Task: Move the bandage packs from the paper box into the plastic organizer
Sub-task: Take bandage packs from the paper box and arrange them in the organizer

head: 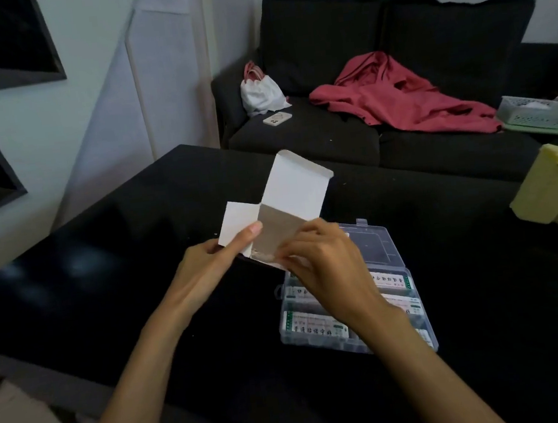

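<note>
I hold a white paper box (pixel 289 193) above the black table (pixel 135 233), its top flaps spread open toward me. My left hand (pixel 214 263) grips the box's left side, thumb on the side flap. At the box's open mouth, the fingers of my right hand (pixel 324 258) pinch something pale; it is blurred, so I cannot tell what it is. Just below and to the right lies the clear plastic organizer (pixel 378 252), lid open. Several white bandage packs (pixel 313 324) with green print fill its compartments, partly hidden by my right wrist.
A yellow plastic container (pixel 550 182) stands at the table's right edge. Behind the table is a dark sofa (pixel 331 130) carrying a red garment (pixel 403 95), a white bag (pixel 260 92), a phone (pixel 277 118) and a white basket (pixel 535 112).
</note>
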The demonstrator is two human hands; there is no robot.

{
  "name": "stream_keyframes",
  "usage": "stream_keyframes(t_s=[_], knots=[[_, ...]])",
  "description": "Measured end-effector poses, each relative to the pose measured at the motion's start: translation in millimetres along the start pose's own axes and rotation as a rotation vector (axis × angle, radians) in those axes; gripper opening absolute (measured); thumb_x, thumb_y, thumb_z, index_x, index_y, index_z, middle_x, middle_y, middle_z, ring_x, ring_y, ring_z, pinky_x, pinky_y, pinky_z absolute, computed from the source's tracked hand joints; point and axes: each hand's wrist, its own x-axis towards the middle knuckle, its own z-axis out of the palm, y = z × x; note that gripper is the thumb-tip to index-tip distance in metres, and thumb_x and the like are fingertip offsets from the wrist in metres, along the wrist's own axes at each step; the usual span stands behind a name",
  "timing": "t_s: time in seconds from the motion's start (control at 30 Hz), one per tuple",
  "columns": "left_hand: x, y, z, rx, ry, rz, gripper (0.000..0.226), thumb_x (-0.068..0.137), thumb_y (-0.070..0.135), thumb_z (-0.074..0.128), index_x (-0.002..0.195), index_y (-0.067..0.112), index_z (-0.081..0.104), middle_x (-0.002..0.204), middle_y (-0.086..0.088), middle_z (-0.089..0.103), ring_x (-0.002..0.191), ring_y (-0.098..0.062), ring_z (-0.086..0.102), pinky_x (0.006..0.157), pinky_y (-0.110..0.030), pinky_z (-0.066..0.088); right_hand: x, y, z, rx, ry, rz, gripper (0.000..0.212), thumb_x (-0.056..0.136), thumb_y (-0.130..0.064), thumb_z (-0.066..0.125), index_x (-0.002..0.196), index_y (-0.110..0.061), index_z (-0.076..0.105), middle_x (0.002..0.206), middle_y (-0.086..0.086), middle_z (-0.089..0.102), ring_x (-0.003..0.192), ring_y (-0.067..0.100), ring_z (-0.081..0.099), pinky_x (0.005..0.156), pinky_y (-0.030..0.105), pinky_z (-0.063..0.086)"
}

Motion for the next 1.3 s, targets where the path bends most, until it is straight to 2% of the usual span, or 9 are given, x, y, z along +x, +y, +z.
stream_keyframes(t_s=[0.1, 0.2, 0.4, 0.6, 0.8, 0.97, 1.07, 1.13, 1.3], knots=[[-1, 0, 0, -0.056, 0.009, 0.069, 0.060, 0.058, 0.076, 0.067, 0.087, 0.023, 0.074, 0.072, 0.011, 0.070, 0.080, -0.011, 0.067, 0.088, -0.033, 0.049, -2, 5, 2, -0.019, 0.136, -0.049, 0.006, 0.082, -0.020, 0.072, 0.087, -0.017, 0.073, 0.093, -0.006, 0.072, 0.098, 0.013, 0.051, 0.080, 0.024, 0.035], [0, 0, -1, -0.057, 0.001, 0.163, 0.070, 0.056, 0.077, 0.065, 0.103, 0.026, 0.071, 0.096, 0.009, 0.073, 0.095, -0.010, 0.067, 0.096, -0.037, 0.048, -2, 6, 3, -0.009, 0.094, -0.050, 0.010, 0.089, -0.025, 0.061, 0.092, -0.018, 0.068, 0.102, 0.000, 0.068, 0.107, 0.015, 0.051, 0.086, 0.023, 0.033], [-3, -2, 0, -0.097, 0.003, 0.268, 0.070, 0.054, 0.069, 0.064, 0.107, 0.024, 0.068, 0.096, 0.012, 0.073, 0.091, -0.002, 0.067, 0.083, -0.022, 0.047, -1, 1, 2, -0.129, 0.028, -0.082, 0.020, 0.093, -0.028, 0.049, 0.108, -0.022, 0.060, 0.105, 0.002, 0.065, 0.104, 0.018, 0.051, 0.092, 0.027, 0.027], [-2, 0, 0, -0.182, 0.005, 0.196, 0.060, 0.063, 0.070, 0.064, 0.091, 0.017, 0.070, 0.081, 0.008, 0.074, 0.079, -0.004, 0.069, 0.077, -0.024, 0.048, -1, 0, -4, -0.051, 0.175, -0.179, 0.023, 0.090, -0.026, 0.053, 0.106, -0.026, 0.070, 0.105, -0.009, 0.070, 0.106, 0.016, 0.055, 0.100, 0.030, 0.028], [6, -8, -3, -0.037, 0.012, -0.047, 0.082, 0.058, 0.086, 0.036, 0.112, 0.031, 0.063, 0.113, 0.003, 0.065, 0.103, -0.013, 0.058, 0.089, -0.031, 0.035, -6, 4, -1, -0.049, 0.392, -0.211, 0.021, 0.090, -0.019, 0.059, 0.106, -0.019, 0.073, 0.113, -0.001, 0.069, 0.109, 0.016, 0.063, 0.108, 0.040, 0.035], [9, -12, -1, 0.105, -0.010, -0.223, 0.067, 0.086, 0.074, 0.020, 0.110, 0.026, 0.059, 0.107, -0.006, 0.066, 0.080, -0.011, 0.057, 0.059, -0.022, 0.031, -12, 14, 8, -0.041, 0.307, -0.175, 0.027, 0.084, -0.016, 0.067, 0.110, -0.019, 0.070, 0.114, 0.001, 0.069, 0.109, 0.014, 0.063, 0.107, 0.040, 0.039], [13, -21, -4, 0.224, 0.038, -0.280, 0.109, 0.056, 0.100, 0.013, 0.106, 0.019, 0.067, 0.092, -0.007, 0.071, 0.086, -0.025, 0.065, 0.080, -0.036, 0.048, -15, 17, 11, 0.017, 0.250, -0.144, 0.030, 0.084, -0.010, 0.069, 0.112, -0.019, 0.069, 0.108, -0.002, 0.071, 0.101, 0.012, 0.066, 0.099, 0.037, 0.046], [19, -29, -6, 0.296, 0.108, -0.296, 0.127, 0.041, 0.104, 0.007, 0.114, 0.019, 0.066, 0.099, -0.009, 0.070, 0.097, -0.032, 0.064, 0.097, -0.043, 0.045, -16, 15, 12, 0.062, 0.237, -0.087, 0.027, 0.086, -0.011, 0.067, 0.112, -0.019, 0.070, 0.100, -0.003, 0.073, 0.090, 0.011, 0.066, 0.083, 0.029, 0.052], [15, -15, 1, 0.367, 0.310, -0.271, 0.097, 0.079, 0.082, 0.020, 0.149, 0.016, 0.027, 0.150, -0.013, 0.035, 0.134, -0.036, 0.036, 0.106, -0.047, 0.031, -14, 8, 5, 0.486, 0.097, 0.384, 0.027, 0.088, -0.016, 0.064, 0.116, -0.018, 0.066, 0.098, -0.012, 0.068, 0.085, -0.007, 0.062, 0.075, 0.010, 0.052]])
